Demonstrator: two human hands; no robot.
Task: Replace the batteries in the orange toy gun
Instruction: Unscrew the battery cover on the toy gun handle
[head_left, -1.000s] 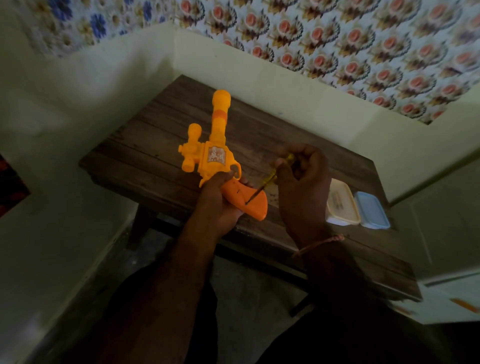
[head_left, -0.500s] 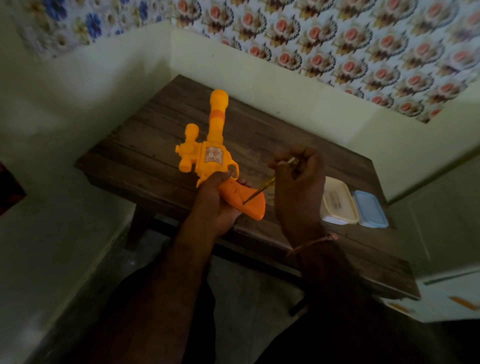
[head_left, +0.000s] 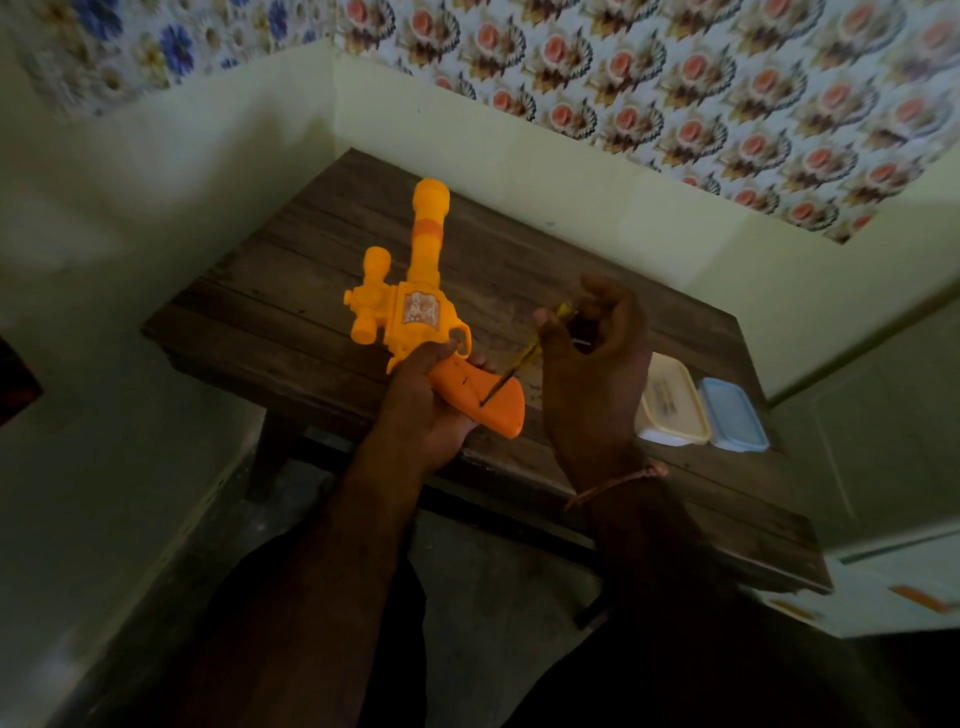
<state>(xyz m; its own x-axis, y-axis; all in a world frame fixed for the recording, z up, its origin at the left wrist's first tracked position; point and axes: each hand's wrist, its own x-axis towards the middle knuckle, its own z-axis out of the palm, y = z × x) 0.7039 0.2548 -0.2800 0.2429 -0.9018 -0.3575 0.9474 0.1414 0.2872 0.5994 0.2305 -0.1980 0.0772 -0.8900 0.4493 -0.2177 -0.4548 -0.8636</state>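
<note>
1. The orange toy gun (head_left: 415, 317) sits in the left hand (head_left: 423, 410), whose fingers wrap its grip, barrel aimed away, exposing the handle.
2. The right hand (head_left: 592, 358) pinches a small screwdriver (head_left: 519, 361), tip on the handle, likely loosening a battery-cover screw.
3. Two lidded boxes (head_left: 701, 410) rest on the wooden table (head_left: 519, 249) just right of that hand.

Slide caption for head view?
Left hand grips orange toy gun; right hand sets screwdriver on its handle.

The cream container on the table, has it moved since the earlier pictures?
No. The cream container lies against the blue container by the same table edge; the small shift in the picture comes from the head camera.
</note>
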